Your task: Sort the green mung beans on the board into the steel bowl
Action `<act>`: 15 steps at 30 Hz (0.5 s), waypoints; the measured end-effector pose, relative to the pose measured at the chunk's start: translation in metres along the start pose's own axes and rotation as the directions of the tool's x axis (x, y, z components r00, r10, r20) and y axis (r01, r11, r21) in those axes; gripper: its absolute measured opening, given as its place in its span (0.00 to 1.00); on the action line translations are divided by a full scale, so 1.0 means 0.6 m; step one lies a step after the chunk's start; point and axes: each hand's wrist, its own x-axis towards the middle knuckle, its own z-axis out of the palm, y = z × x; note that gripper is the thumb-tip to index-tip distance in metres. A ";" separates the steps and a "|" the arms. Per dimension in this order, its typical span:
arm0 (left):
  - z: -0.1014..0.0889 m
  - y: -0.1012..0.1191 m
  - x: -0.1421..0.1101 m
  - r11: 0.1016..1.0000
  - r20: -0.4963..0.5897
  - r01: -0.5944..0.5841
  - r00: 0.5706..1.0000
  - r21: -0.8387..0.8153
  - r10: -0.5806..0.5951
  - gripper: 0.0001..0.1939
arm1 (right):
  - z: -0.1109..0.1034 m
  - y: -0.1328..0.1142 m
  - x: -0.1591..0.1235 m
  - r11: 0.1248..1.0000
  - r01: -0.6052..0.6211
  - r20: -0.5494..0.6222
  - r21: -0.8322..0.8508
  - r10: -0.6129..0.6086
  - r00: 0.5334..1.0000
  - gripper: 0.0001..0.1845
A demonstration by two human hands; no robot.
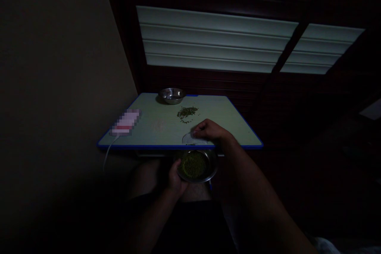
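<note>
A steel bowl [212, 168] sits just below the table's front edge, over my lap, with many small green beans [193, 164] inside. My left hand [176, 176] grips its left rim, thumb over the edge. Above the front of the table, my right hand [208, 131] is closed on a clear, round-edged plastic piece [189, 139], perhaps a lid, which lies close to the tabletop. A few dark beans show at its lower edge. Farther back, a loose pile of green beans [187, 113] is spread on the pale tabletop [157, 137].
A second steel bowl [172, 96] stands at the back edge. On the left lies a blurred pink, phone-like object [126, 122] with a white cable [107, 152] hanging off the table. A wall [74, 67] borders the left; dark panelling with pale slats [214, 43] stands behind. The room is dim.
</note>
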 end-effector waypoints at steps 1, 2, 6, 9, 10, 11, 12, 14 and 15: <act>0.000 0.000 0.000 1.000 -0.002 0.009 1.000 0.000 -0.009 0.15 | 0.001 -0.001 -0.001 1.000 0.011 0.007 0.001 -0.011 1.000 0.17; 0.000 0.000 -0.001 1.000 -0.003 0.014 1.000 -0.003 -0.014 0.15 | 0.001 -0.001 -0.002 1.000 0.018 0.013 0.003 -0.018 1.000 0.17; 0.002 0.002 -0.003 1.000 0.012 0.004 1.000 -0.018 -0.004 0.15 | 0.000 0.000 -0.003 0.999 0.023 0.026 0.026 -0.024 0.999 0.18; 0.004 0.002 -0.004 1.000 0.016 -0.002 1.000 -0.024 0.002 0.14 | -0.001 0.001 -0.004 0.998 0.039 0.033 0.048 -0.041 0.999 0.17; 0.004 0.002 -0.004 1.000 0.016 -0.001 1.000 -0.026 0.001 0.14 | -0.002 0.002 -0.004 0.997 0.046 0.032 0.055 -0.048 0.998 0.16; 0.004 0.002 -0.004 1.000 0.019 0.001 1.000 -0.028 -0.001 0.15 | -0.002 0.002 -0.004 0.997 0.051 0.030 0.061 -0.053 0.998 0.16; 0.004 0.002 -0.004 1.000 0.025 0.003 1.000 -0.028 -0.003 0.15 | -0.003 0.003 -0.004 0.996 0.057 0.027 0.064 -0.058 0.998 0.15; 0.003 0.003 -0.004 1.000 0.030 0.006 1.000 -0.030 -0.005 0.15 | -0.004 0.005 -0.004 0.996 0.062 0.027 0.065 -0.064 0.998 0.15; 0.003 0.003 -0.004 1.000 0.029 0.007 1.000 -0.029 -0.006 0.15 | -0.005 0.005 -0.003 0.996 0.064 0.032 0.064 -0.067 0.997 0.14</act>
